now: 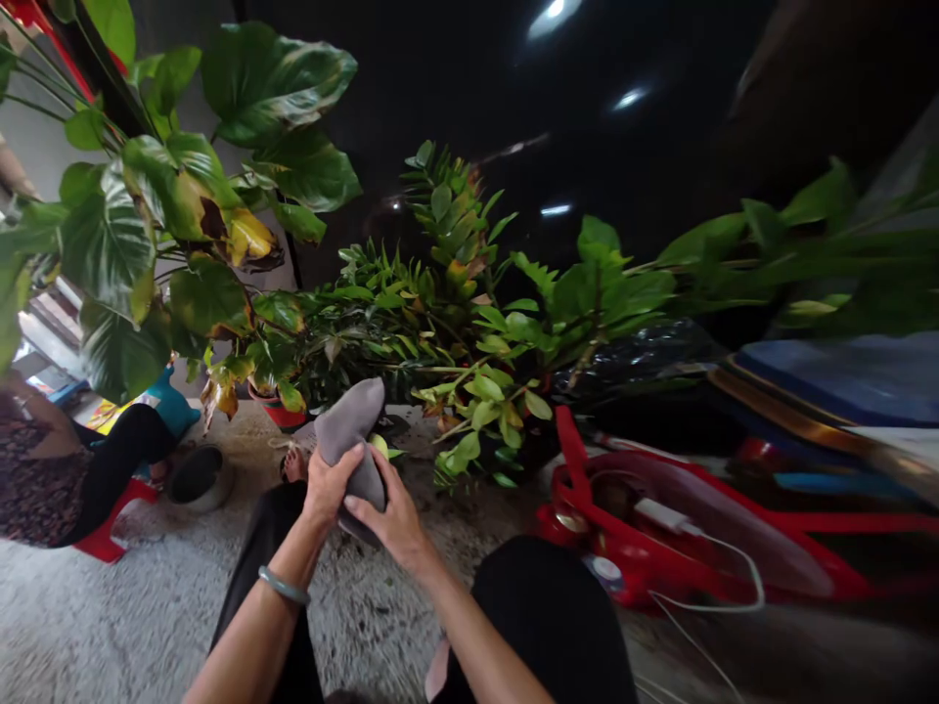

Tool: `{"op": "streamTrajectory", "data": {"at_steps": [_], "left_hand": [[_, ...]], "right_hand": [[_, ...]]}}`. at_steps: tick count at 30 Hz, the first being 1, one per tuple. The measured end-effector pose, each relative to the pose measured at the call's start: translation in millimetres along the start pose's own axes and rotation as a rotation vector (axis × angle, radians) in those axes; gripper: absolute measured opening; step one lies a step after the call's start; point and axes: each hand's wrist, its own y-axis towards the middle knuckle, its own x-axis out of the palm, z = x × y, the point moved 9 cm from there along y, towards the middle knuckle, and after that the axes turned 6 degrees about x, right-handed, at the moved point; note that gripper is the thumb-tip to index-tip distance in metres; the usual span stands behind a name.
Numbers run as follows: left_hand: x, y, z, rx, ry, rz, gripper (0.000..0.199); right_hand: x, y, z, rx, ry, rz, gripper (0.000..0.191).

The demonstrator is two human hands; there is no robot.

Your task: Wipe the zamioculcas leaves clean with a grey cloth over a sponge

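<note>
Both of my hands grip a grey, soft-looking item (352,413) in front of my knees. It is long, with a rounded tip pointing up and away, and folded or doubled near my fingers; I cannot tell its exact kind. My left hand (329,486), with a pale bangle on its wrist, holds the item's left side, thumb on top. Lower down on the right side, my right hand (400,516) closes around it with the thumb pressed on the surface. The underside and some fingertips are hidden.
Leafy potted plants (469,323) stand just beyond my hands. To the right lies a red bag (572,460) with a white charger (664,513) and its cable. At left, a person (44,469) sits on a red stool (110,523) beside a dark bucket (200,479).
</note>
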Motion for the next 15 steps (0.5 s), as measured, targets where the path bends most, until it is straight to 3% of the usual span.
{"op": "streamTrajectory", "data": {"at_steps": [2,5,9,11,15], "left_hand": [[13.6,-14.1,7.8,-0.003,-0.051,-0.056,0.066],[28.4,-31.0,21.1,-0.032,-0.135,-0.18,0.068],[25.3,-25.5,19.2,-0.065,-0.246,-0.304,0.061],[6.8,-5.6,3.0,-0.093,-0.335,-0.242,0.053],[-50.7,40.1,-53.4,-0.226,-0.479,0.149,0.034]], "right_hand": [[4.1,-6.1,7.9,0.021,-0.031,0.016,0.089],[1.4,-6.5,18.3,0.076,0.108,-0.026,0.088],[-15.3,-4.7,7.6,0.148,0.327,-0.051,0.069],[-34.1,0.0,-19.0,0.113,0.31,0.011,0.065],[-79.6,27.5,-104.2,-0.112,0.249,0.226,0.068]]}}
